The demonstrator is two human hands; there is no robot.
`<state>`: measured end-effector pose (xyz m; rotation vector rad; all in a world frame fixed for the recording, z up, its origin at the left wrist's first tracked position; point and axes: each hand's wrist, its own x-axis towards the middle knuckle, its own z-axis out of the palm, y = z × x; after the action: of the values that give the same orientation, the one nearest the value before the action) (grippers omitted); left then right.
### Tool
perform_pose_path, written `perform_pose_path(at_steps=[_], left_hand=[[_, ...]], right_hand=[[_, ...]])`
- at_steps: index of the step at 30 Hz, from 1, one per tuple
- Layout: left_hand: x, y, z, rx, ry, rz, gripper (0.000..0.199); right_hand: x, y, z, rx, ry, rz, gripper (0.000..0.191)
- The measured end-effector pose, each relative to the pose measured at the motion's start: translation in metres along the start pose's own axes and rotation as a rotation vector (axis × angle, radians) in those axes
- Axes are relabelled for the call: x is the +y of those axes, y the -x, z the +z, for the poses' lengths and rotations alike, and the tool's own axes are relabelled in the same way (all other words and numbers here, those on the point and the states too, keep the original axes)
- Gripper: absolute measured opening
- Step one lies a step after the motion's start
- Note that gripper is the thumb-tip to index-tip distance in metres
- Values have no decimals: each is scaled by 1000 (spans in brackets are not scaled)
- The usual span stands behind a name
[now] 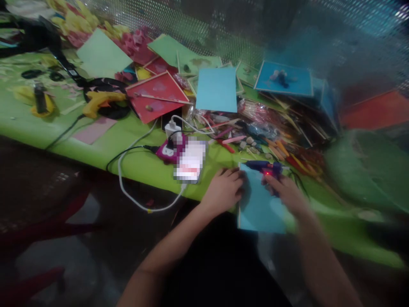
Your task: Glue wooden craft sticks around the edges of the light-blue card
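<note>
Nearest on my feed, a blue card (258,213) lies with its lower end at the front edge of the green worktop (32,125), a pale strip (239,215) along its left side. I have the left hand (223,189) at that side, fingers bent with the tips by the card's edge; from here I cannot tell whether they pinch it. My right hand (287,192) is wrapped round the grip of a dark blue glue gun (275,167), a small red light (267,173) glowing beside the fingers, the nozzle pointing left over the card's far end.

Left of my left hand I see a phone (193,157), its screen blurred out, near the front edge; a white cable (120,175) leaves its lower end and loops out past that edge. Beside the phone sits a purple socket block (161,152) carrying a white charger (172,130). Toward the worktop's left end, a pink sheet (95,131) lies near the front edge, with a yellow glue gun (99,104) beyond it.

Farther in I get small stones (251,143), then a red board (166,89) and a light blue sheet (217,89) on the heap, a framed blue panel (284,81) to their right, and mesh (191,15) along the back edge
</note>
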<state>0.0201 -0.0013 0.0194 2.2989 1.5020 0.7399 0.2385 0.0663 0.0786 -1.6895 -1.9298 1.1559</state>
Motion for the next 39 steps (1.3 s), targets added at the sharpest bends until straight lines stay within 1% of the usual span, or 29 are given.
perform_pose_path(at_steps=[8,16,24,29,33,39], left_hand=[[0,0,0,-1,12,0,34],[0,0,0,8,-5,7,33],[0,0,-1,3,-9,6,34],[0,0,0,11,-10,9,33],[-1,0,1,16,-14,10,33],[-1,0,2,25,-14,10,32]], right_hand=[[-1,-1,1,-3,10,2,57],[6,0,-2,10,51,25,60],[-2,-2,3,10,19,-5,62],[0,-1,0,4,69,25,63],[0,-2,1,20,46,48,64],[1,-2,2,21,65,50,61]])
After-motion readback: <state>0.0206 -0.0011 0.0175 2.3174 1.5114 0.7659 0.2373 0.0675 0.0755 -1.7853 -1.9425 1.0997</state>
